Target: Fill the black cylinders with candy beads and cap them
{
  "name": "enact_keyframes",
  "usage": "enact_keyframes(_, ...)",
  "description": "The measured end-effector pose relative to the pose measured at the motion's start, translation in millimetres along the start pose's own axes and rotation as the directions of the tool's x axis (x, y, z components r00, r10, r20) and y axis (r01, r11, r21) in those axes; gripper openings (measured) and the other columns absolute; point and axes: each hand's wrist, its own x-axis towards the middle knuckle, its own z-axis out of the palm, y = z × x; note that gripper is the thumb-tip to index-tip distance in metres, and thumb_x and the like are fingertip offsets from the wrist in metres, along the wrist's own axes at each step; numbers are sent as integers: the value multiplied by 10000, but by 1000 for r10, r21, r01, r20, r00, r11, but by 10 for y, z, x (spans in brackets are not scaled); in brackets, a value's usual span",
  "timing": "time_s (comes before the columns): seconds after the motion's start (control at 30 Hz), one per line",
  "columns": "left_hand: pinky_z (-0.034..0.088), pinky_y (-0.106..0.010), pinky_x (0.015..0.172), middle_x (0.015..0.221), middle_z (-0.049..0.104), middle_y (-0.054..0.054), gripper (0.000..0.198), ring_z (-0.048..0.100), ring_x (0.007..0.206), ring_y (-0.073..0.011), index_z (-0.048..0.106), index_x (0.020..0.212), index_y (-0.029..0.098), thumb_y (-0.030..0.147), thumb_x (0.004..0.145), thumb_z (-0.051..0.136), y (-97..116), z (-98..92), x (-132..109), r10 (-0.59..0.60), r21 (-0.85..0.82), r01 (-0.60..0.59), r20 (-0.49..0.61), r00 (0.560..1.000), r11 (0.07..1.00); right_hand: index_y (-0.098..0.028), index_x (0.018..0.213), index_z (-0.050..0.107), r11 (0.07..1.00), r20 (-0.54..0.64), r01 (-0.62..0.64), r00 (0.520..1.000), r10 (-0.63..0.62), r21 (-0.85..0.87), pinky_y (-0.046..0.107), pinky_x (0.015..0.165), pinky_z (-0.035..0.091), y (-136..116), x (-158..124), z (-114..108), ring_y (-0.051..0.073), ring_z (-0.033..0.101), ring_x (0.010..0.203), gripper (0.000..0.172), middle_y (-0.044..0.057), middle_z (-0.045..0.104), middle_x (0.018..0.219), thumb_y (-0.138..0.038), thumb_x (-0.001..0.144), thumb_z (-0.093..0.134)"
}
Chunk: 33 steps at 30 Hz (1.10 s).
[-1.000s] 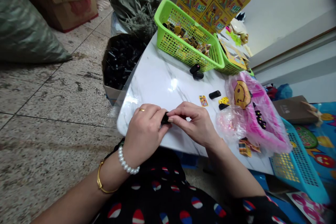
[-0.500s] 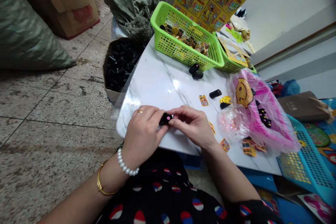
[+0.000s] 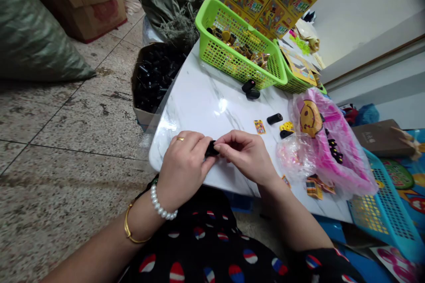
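My left hand (image 3: 186, 163) is closed around a small black plastic cylinder (image 3: 211, 148) just above the near edge of the white table (image 3: 199, 110). My right hand (image 3: 244, 154) pinches at the cylinder's right end with thumb and forefinger; the fingertips hide that end. Whether the right fingers also hold a smaller piece cannot be made out. Similar black cylinders (image 3: 275, 118) lie on the table to the right, near a small printed card (image 3: 260, 127) and some yellow pieces (image 3: 286, 127).
Green baskets (image 3: 239, 64) of black and yellow pieces stand at the back before stacked yellow boxes (image 3: 275, 13). A pink plastic-lined tray (image 3: 352, 163) and a clear bag (image 3: 295, 154) lie right, by a blue basket (image 3: 395, 221). A carton of black cylinders (image 3: 157, 75) stands left of the table.
My right fingertips have closed over the end of the black cylinder, covering the pink spot that showed there before. The camera view has shifted slightly.
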Motion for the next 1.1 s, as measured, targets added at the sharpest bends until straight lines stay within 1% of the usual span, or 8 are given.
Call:
enact_keyframes(0.13, 489, -482, 875, 987, 652, -121, 218, 561, 966, -292, 636, 1019, 126, 216, 823, 660, 13, -15, -11, -5, -4, 5, 6, 1000, 1000, -155, 717, 639, 936, 90, -236, 971, 219, 262, 205, 453, 423, -10, 62, 32, 72, 515, 479, 194, -23, 622, 589, -304, 725, 763)
enact_keyframes(0.23, 489, -479, 872, 975, 652, -121, 205, 560, 965, -292, 637, 1009, 130, 219, 826, 653, 17, -16, -13, -9, -10, 9, 12, 1000, 1000, -159, 691, 602, 884, 127, -315, 949, 289, 346, 203, 426, 423, -5, 77, 58, 77, 515, 441, 240, -36, 592, 528, -327, 715, 771)
enact_keyframes(0.43, 482, -474, 885, 970, 654, -120, 211, 563, 958, -292, 644, 1009, 114, 209, 821, 648, 0, 10, -8, 3, -7, -3, 1, 1000, 1000, -180, 752, 547, 863, 102, -294, 956, 277, 411, 219, 495, 485, 65, -2, 123, 96, 585, 472, 245, -41, 618, 549, -319, 753, 748)
enact_keyframes(0.57, 483, -468, 884, 981, 655, -121, 230, 564, 964, -292, 645, 1021, 116, 182, 802, 659, -5, 6, -7, 13, 13, -13, -3, 1000, 1000, -188, 765, 531, 881, 47, -225, 973, 226, 417, 212, 514, 473, 140, -49, 170, 93, 588, 486, 212, -46, 612, 547, -300, 796, 709)
enact_keyframes(0.63, 485, -465, 878, 988, 654, -122, 240, 562, 966, -289, 642, 1035, 121, 184, 805, 658, -2, -2, -4, 19, 21, -19, -3, 1000, 1000, -191, 766, 534, 862, 39, -213, 975, 220, 460, 208, 496, 462, 182, -52, 182, 88, 572, 464, 211, -56, 604, 544, -299, 789, 714)
enact_keyframes(0.8, 487, -461, 867, 990, 655, -123, 285, 562, 956, -282, 636, 1082, 120, 190, 807, 663, 2, -6, 2, 19, 37, -20, 3, 1000, 999, -186, 764, 561, 814, 97, -215, 976, 194, 540, 208, 478, 459, 218, -17, 167, 82, 550, 455, 240, -57, 600, 547, -320, 737, 759)
enact_keyframes(1.0, 486, -452, 852, 978, 660, -120, 271, 559, 944, -281, 650, 1067, 109, 213, 817, 662, -4, 13, 9, 23, 54, -24, 6, 1000, 998, -180, 699, 538, 835, 175, -280, 959, 223, 474, 194, 447, 400, 101, 58, 111, 70, 492, 440, 262, -68, 558, 504, -298, 683, 771)
enact_keyframes(1.1, 481, -457, 854, 983, 659, -122, 257, 554, 943, -287, 651, 1051, 107, 225, 822, 657, 1, 18, 20, 22, 59, -23, 11, 1000, 998, -176, 690, 528, 869, 179, -269, 961, 212, 416, 179, 447, 352, 66, 89, 102, 58, 467, 458, 234, -72, 544, 519, -246, 685, 752)
